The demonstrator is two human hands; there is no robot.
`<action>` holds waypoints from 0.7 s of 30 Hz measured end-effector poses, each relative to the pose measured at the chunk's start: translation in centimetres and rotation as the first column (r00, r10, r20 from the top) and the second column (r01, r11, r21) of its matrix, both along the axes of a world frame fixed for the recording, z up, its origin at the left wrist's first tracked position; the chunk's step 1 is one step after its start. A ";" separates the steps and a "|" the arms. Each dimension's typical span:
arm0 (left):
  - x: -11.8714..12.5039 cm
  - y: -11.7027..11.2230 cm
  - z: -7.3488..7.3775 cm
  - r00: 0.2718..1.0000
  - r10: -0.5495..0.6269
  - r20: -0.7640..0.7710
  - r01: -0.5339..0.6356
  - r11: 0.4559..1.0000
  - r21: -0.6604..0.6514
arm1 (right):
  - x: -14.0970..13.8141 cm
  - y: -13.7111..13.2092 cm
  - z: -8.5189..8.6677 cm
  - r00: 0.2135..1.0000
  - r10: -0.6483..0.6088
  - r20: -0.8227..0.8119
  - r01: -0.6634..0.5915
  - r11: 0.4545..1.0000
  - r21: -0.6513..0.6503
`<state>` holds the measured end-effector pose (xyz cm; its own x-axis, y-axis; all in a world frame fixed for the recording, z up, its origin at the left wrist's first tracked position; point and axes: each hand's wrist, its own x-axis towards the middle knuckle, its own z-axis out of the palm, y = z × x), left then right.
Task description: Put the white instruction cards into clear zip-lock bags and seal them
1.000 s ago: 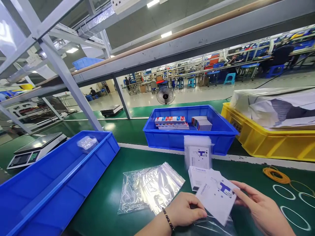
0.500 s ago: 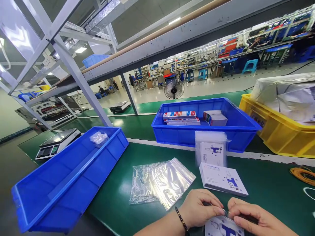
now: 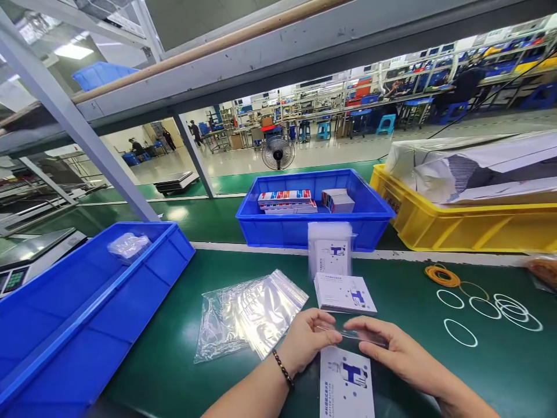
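Note:
My left hand and my right hand both pinch the top edge of a clear zip bag near the table's front edge. Inside the bag lies a white card with a blue logo, below my hands. A stack of the same white cards rests just beyond my fingers. A bagged card stands upright against the middle blue bin. A pile of clear empty bags lies left of my left hand.
A long blue tray at the left holds one bagged item. A blue bin with boxes and a yellow crate stand behind. Rubber bands lie at right. A scale sits far left.
The white card went from my right hand into the clear bag. Both hands moved to the bag's top edge. The view swung left, then back right.

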<state>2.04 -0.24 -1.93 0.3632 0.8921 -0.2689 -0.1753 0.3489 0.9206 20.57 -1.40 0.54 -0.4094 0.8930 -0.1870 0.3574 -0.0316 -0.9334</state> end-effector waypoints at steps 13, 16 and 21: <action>-0.1 0.1 0.4 0.985 0.089 -0.151 -0.076 0.993 0.087 | -0.6 0.3 -0.9 0.983 -0.068 -0.169 0.030 0.975 -0.221; -0.2 0.1 0.4 0.981 0.069 -0.180 -0.049 0.992 0.116 | -0.9 0.3 -0.7 0.984 -0.052 -0.173 0.016 0.979 -0.204; -0.1 0.0 0.4 0.979 0.064 -0.191 -0.038 0.989 0.141 | -1.3 0.1 0.0 0.992 -0.052 -0.114 0.030 0.981 -0.191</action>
